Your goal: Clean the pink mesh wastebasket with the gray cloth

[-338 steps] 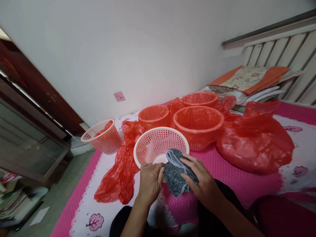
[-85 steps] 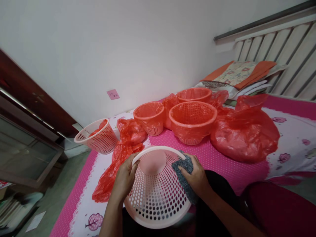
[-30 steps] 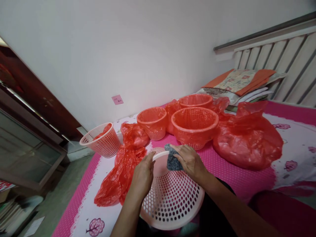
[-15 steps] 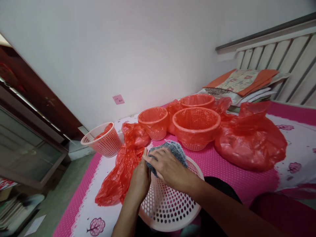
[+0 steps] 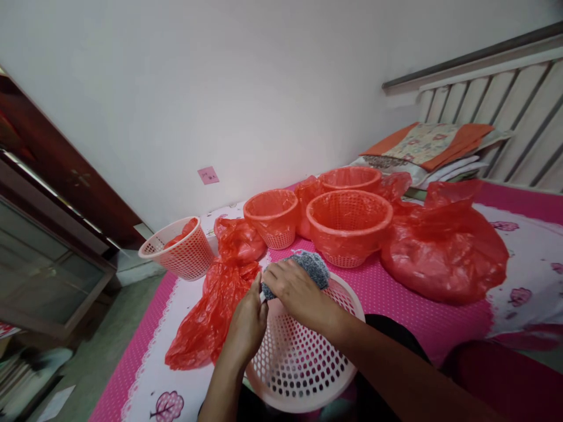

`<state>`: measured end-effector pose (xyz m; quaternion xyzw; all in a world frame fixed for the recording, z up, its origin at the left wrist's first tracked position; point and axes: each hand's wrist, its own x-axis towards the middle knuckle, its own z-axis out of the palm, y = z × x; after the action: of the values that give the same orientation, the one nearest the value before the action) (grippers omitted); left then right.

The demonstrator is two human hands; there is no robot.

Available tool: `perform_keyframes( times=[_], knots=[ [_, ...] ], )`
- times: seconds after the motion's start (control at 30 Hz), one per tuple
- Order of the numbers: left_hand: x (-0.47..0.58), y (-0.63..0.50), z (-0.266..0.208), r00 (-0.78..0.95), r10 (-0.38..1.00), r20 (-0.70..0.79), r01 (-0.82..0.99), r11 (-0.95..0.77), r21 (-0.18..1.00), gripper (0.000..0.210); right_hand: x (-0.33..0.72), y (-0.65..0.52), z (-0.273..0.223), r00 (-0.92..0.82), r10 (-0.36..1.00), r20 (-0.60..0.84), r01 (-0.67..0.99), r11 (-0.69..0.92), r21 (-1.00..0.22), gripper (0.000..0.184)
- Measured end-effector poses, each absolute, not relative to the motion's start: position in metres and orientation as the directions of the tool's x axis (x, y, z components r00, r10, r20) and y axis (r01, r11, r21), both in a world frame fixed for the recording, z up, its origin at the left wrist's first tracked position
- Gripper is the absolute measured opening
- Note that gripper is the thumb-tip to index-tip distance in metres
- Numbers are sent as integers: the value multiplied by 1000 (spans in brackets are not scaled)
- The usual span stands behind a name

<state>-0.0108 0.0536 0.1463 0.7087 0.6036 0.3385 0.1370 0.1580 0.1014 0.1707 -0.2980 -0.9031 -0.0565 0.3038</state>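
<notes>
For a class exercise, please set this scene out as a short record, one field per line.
Left hand: grips the rim of the pink basket
Right hand: holds the grey cloth at that rim
Lined baskets: three, red plastic over their rims
Side basket: pink, red plastic inside
Red bag: bulging, right of lined baskets
Wall: bears a pink note

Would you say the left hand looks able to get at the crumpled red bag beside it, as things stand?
Probably yes: nothing visible stands between the left hand and the crumpled red bag, though this hand grips a pale basket and would likely have to let go first.
</notes>
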Motion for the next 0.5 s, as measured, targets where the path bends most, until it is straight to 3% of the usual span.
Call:
perform_keyframes(
  times=[0.3,0.5],
  knots=[
    [-8,57,142,-27,960,277,746,-165,645,70,187,118,166,-552,595,584,588,775,-233,27],
    [-11,58,143,-33,963,266,758,-150,635,66,196,119,157,-517,627,582,622,743,-247,28]
  ],
)
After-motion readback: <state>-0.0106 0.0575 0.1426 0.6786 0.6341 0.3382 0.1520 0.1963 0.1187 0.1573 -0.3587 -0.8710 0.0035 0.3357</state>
